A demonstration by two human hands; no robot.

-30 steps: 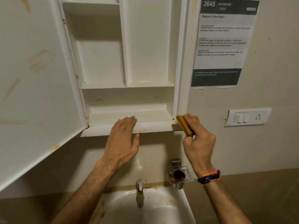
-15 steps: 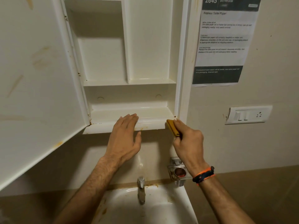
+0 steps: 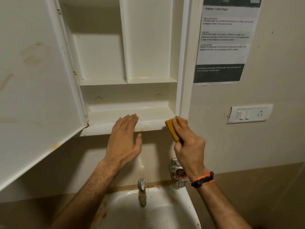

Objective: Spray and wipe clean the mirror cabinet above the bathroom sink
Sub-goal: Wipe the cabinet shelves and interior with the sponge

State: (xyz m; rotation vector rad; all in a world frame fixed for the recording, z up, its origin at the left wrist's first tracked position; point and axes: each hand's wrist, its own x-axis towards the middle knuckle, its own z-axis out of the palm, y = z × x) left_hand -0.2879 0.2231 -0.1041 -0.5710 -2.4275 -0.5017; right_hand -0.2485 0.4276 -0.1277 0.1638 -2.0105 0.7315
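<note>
The white cabinet stands open above the sink, its shelves bare. Its door hangs swung out to the left, with brownish stains on its inner face. My left hand lies flat with straight fingers on the front lip of the bottom shelf. My right hand grips a folded yellow-brown cloth and presses it against the right end of that lip, at the cabinet's lower right corner. Brown specks line the lip near the hinge.
A white sink with a metal tap sits below. A metal holder is fixed to the wall under my right hand. A printed notice and a switch plate hang to the right.
The right hand slid the cloth left along the lip, then back right toward the corner. The left hand stayed on the shelf lip. The view shifted slightly.
</note>
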